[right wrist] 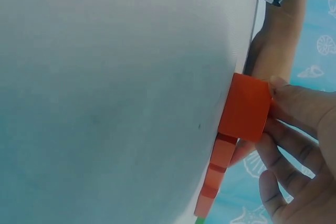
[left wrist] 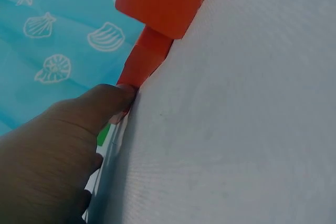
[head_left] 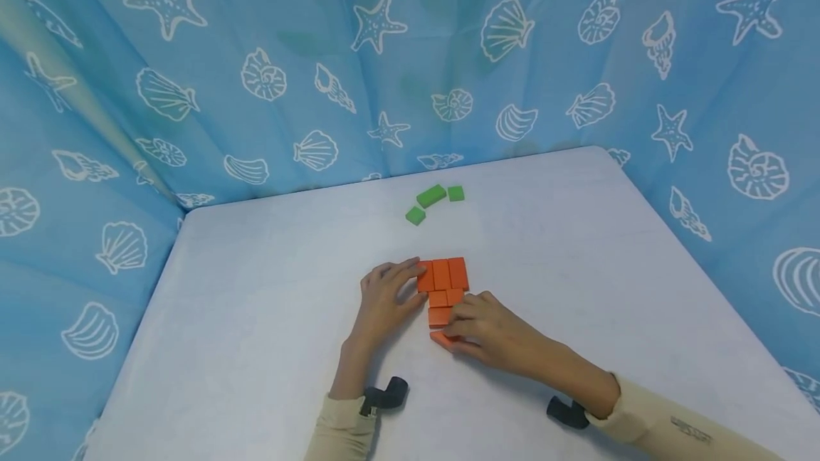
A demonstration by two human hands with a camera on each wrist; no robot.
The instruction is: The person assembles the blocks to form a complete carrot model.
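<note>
My right hand pinches an orange block between thumb and fingers, tilted at the near end of a group of orange blocks. Seen from the right wrist, the pinched block shows a broad flat face. Three upright oblong blocks make the far row of the group. Nearer are two small blocks side by side, then one lying crosswise, partly hidden by the right fingers. My left hand rests along the group's left side, fingertips at the far-left block and thumb beside the small blocks.
Beyond the orange group lie a green oblong block and two small green blocks on the white tabletop. A blue curtain with shells and starfish hangs around the table. Black wrist devices sit on both arms.
</note>
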